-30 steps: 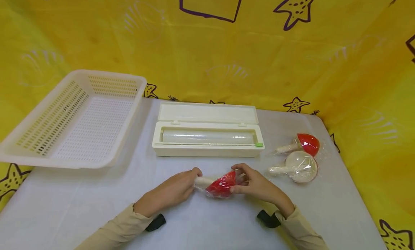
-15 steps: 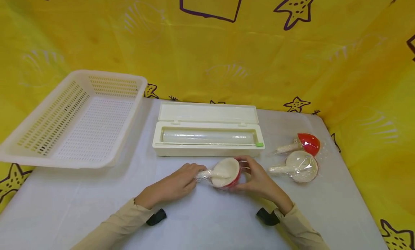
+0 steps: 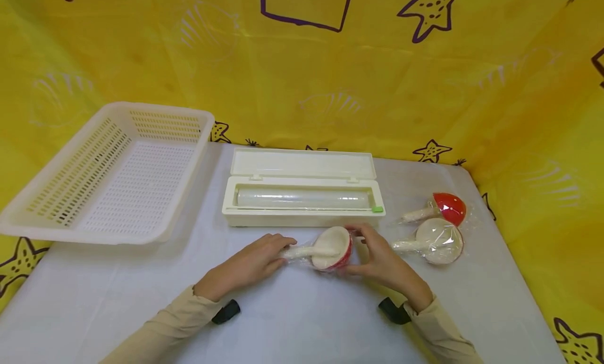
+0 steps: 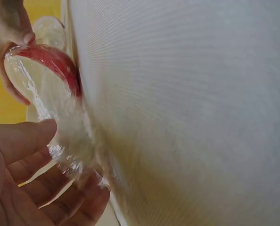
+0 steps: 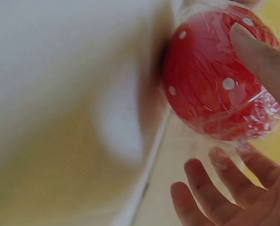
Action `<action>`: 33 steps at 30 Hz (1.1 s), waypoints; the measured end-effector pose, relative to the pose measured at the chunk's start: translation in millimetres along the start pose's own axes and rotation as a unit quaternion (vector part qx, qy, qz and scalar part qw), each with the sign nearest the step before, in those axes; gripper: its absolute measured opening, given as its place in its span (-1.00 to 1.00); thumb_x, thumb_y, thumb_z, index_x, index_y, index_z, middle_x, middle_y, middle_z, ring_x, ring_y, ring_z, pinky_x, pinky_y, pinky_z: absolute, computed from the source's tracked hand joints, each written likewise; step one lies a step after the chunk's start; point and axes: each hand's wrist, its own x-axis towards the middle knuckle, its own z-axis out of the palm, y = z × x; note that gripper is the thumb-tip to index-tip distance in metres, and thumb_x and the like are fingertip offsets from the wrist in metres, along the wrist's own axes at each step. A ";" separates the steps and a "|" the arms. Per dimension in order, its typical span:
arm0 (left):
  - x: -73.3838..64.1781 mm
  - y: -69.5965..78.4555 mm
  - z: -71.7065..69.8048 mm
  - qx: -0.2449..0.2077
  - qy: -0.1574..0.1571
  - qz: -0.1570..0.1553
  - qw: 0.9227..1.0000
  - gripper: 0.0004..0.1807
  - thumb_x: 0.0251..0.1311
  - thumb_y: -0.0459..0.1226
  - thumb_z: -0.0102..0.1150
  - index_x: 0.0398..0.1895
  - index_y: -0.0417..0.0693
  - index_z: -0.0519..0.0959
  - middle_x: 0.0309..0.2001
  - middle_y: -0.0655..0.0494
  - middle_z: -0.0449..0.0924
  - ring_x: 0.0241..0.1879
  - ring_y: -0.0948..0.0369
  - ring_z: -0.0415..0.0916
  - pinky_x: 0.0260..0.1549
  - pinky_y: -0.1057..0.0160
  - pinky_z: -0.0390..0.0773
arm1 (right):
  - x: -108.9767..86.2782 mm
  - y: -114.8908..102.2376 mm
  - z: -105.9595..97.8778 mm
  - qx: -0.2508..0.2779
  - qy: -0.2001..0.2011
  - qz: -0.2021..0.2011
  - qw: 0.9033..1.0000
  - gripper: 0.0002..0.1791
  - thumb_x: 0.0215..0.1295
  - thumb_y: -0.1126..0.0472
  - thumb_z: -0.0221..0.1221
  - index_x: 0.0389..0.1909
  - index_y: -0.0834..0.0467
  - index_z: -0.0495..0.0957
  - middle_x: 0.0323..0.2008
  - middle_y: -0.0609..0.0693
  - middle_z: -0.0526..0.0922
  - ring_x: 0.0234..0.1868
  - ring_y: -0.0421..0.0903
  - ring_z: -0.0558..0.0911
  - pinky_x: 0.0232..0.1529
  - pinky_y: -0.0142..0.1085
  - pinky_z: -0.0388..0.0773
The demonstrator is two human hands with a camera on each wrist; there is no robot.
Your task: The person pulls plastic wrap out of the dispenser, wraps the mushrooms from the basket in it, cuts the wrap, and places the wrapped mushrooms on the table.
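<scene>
A toy mushroom wrapped in clear plastic film lies across the white table in front of me. Its pale underside faces up, and the white stem points left. My left hand holds the stem end, thumb on one side and fingers on the other, over the crinkled film. On the right, my right hand holds the cap between thumb and fingers. In the right wrist view the red, white-dotted cap shows, with the thumb on it and the fingers spread below, near loose film.
Behind the hands stands a white film dispenser box, lid up, with a roll of plastic wrap inside. Two more wrapped mushrooms, one cap up and one underside up, lie at right. A white perforated basket stands at left.
The mushroom has turned so its pale underside faces up instead of its red cap side. Both hands have stayed at its ends, with the right hand shifting slightly.
</scene>
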 end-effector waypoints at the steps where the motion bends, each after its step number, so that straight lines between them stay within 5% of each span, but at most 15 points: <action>1: -0.2 0.2 -1.0 -0.002 -0.001 -0.001 1.000 -0.63 0.32 -0.37 0.18 0.18 -0.20 0.48 -0.03 0.04 0.61 -0.06 0.13 0.51 0.00 0.13 0.54 | -0.1 -1.2 -2.4 -0.008 -0.001 -0.002 1.000 -0.03 -0.17 0.14 0.60 0.30 0.18 0.32 0.19 0.05 0.50 0.18 0.05 0.49 0.15 0.12 0.47; 11: -1.9 3.4 -21.8 0.018 0.018 -0.018 1.000 -0.60 0.38 -0.32 0.10 0.26 -0.19 0.45 0.17 -0.05 0.56 0.19 0.02 0.49 0.17 0.00 0.50 | -2.6 -12.0 -32.8 -0.039 -0.016 0.018 0.999 0.04 -0.13 0.00 0.57 0.39 0.11 0.25 0.32 0.10 0.40 0.26 0.14 0.44 0.21 0.17 0.45; 21: 11.8 -3.8 -68.4 0.026 0.088 -0.030 0.995 -0.57 0.41 -0.28 0.09 0.30 -0.18 0.42 0.24 -0.10 0.51 0.26 -0.05 0.44 0.23 -0.09 0.45 | 15.9 -15.4 -72.2 -0.074 0.067 0.006 0.995 -0.18 0.17 0.14 0.41 0.40 0.21 0.25 0.39 0.23 0.33 0.40 0.25 0.32 0.28 0.30 0.32; 33: 35.4 -26.9 -107.8 0.039 0.142 -0.068 0.987 -0.44 0.37 -0.29 0.12 0.38 -0.29 0.31 0.40 -0.27 0.29 0.41 -0.17 0.24 0.37 -0.16 0.26 | 47.0 -3.9 -97.8 -0.107 0.125 0.037 0.986 -0.19 0.32 0.00 0.28 0.48 0.17 0.18 0.50 0.22 0.20 0.49 0.28 0.19 0.40 0.30 0.13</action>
